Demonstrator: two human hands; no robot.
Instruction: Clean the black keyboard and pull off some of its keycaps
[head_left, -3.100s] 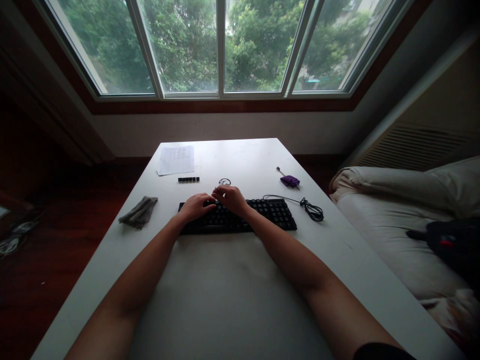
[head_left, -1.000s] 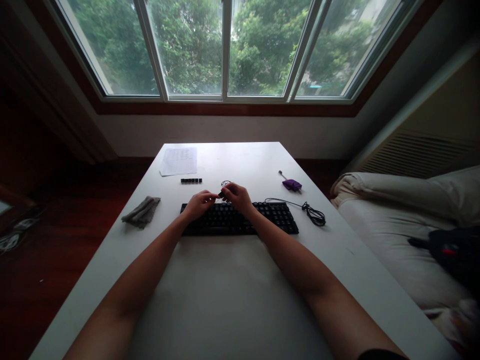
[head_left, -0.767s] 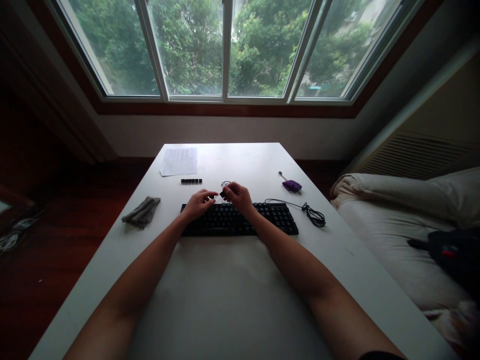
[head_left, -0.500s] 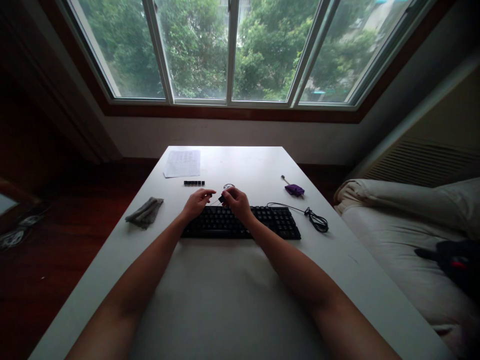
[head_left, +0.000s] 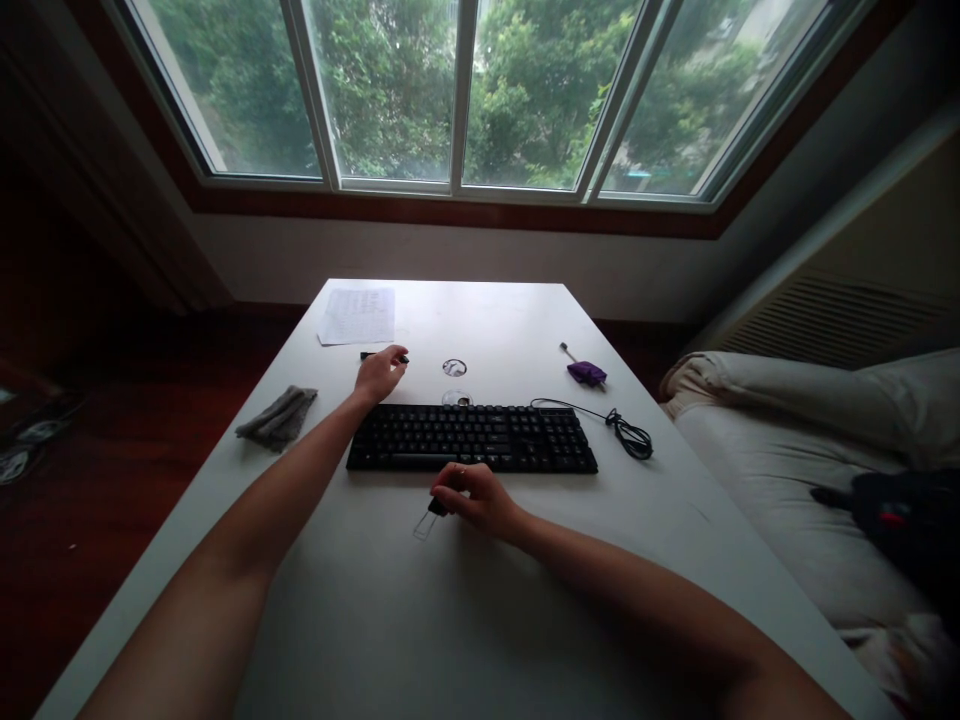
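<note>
My right hand (head_left: 476,497) is closed on a keycap puller (head_left: 436,507) with a black handle and wire loops pointing down, over the table in front of the keyboard. The black keyboard (head_left: 472,438) lies flat behind that hand. Farther back on the left, my left hand (head_left: 381,374) has its thumb and fingers around a small black keycap (head_left: 403,358) at the right end of a keycap row. The rest of that row (head_left: 367,356) is mostly hidden behind the hand.
Behind the keyboard are a round clear dish (head_left: 448,399) and a round item (head_left: 454,367). A grey cloth (head_left: 279,420) lies left, printed paper (head_left: 358,315) at the far left. To the right are a coiled cable (head_left: 631,438) and a brush with purple cloth (head_left: 586,373).
My left hand has moved left and back to the keycap row. My right hand has come toward me with the puller, off the keyboard, uncovering its keys.
</note>
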